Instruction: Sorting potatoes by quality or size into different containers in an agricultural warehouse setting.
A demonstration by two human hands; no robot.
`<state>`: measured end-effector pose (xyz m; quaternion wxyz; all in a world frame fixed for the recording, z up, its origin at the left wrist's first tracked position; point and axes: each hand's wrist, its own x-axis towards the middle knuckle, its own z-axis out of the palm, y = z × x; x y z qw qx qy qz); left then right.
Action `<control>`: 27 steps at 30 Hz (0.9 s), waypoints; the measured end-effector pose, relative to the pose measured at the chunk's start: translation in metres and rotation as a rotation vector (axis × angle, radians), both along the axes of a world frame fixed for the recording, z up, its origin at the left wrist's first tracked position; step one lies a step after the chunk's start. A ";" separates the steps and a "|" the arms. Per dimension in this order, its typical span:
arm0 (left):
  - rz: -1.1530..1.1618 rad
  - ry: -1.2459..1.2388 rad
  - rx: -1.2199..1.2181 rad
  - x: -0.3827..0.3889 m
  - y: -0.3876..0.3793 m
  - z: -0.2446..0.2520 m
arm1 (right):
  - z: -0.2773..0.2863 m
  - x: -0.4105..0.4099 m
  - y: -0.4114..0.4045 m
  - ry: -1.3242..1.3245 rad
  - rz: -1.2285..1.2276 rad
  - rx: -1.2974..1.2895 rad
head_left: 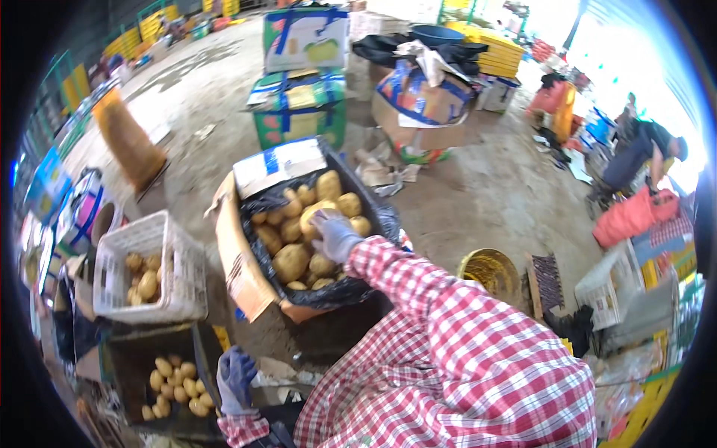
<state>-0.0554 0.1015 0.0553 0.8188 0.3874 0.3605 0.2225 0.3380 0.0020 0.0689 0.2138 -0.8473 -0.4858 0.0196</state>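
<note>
A cardboard box (241, 263) lined with a black plastic bag (330, 299) stands before me, heaped with potatoes (291, 263) of mixed sizes. My right hand (336, 238), in a pale glove with darker fingertips, reaches in from the right and grips a large potato (315, 217) on top of the heap. The underside of that potato is hidden. Lower down, my left hand (235, 378), gloved too, hangs with curled fingers and nothing visible in it. It is beside a dark crate (126, 364) with small potatoes (176, 386) at its bottom.
Left of the box, a white plastic crate (187, 285) holds some potatoes. Stacked cartons (299, 106) and a bag-topped box (420, 106) stand beyond. A yellowish bucket (490, 274) is to the right. A person (638, 148) bends over a red sack (633, 215) at far right.
</note>
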 end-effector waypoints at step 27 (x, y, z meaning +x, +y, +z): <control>-0.176 0.220 0.256 0.017 -0.001 -0.019 | -0.006 -0.023 -0.010 0.132 -0.025 0.000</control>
